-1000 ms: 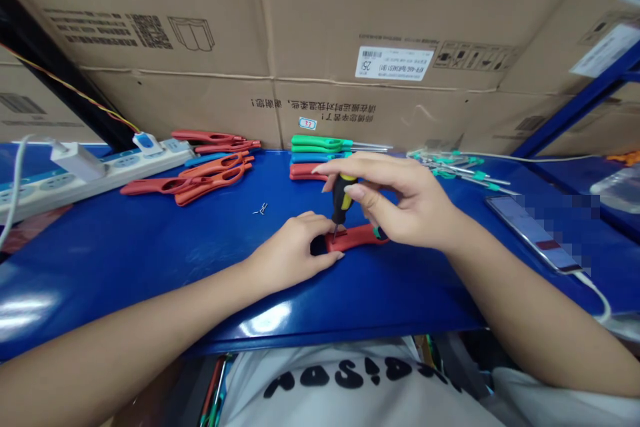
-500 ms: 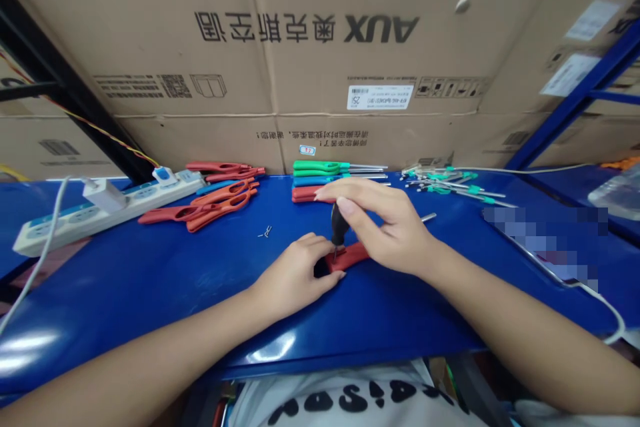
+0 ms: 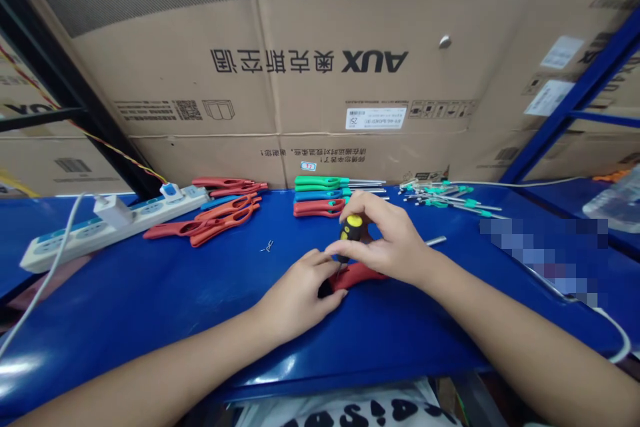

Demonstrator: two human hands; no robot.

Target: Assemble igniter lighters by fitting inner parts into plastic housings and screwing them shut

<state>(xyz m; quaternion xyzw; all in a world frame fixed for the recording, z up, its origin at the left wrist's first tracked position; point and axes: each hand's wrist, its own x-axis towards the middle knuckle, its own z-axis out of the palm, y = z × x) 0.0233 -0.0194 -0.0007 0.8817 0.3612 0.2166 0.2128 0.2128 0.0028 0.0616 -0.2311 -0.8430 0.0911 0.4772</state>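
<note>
Shifted, the right hand [image 3: 393,240] pinches the screwdriver [image 3: 351,232], cap now visible; left hand [image 3: 300,285] grips a red handle [image 3: 359,275]. Open blue tabletop [image 3: 390,340] reaches its front edge, cardboard [image 3: 300,13] behind.

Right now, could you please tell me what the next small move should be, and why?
Probably a small turn of the screwdriver by the right hand: it points down at the red handle, whose end the left hand grips.
</note>
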